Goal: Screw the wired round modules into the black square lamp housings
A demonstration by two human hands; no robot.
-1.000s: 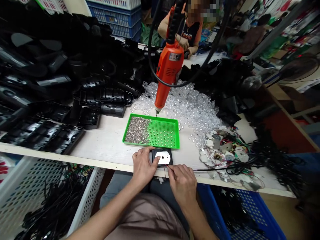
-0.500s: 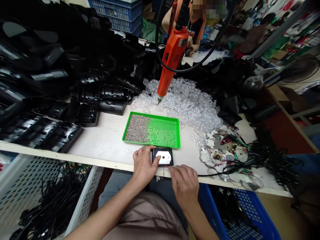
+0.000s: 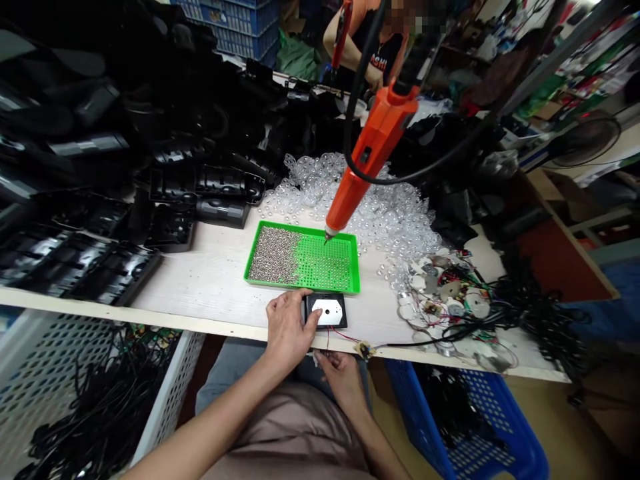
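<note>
My left hand (image 3: 290,323) is closed around the left side of a black plastic housing (image 3: 324,297) at the table's front edge, with the thumb on its silver plate (image 3: 335,308). Thin red wires come out of the housing's front. One runs to a small circuit board (image 3: 365,350) at the table edge, joined to a black cable (image 3: 420,344). Below the edge, over the lap, my right hand (image 3: 345,379) has its fingertips pinched at a small whitish part (image 3: 316,358) on the hanging wires. Its exact kind is too small to tell.
A green tray (image 3: 300,287) of screws lies behind the housing. An orange electric screwdriver (image 3: 370,157) hangs over it. Clear plastic pieces (image 3: 400,220), black shells (image 3: 173,230) and wired parts (image 3: 450,293) are heaped around. A blue basket (image 3: 520,427) stands below right; a person sits opposite.
My right hand has moved down and left, from the table edge to the hanging wires. The circuit board now shows at the edge. The screwdriver has swung right and nearer; my left hand stays put.
</note>
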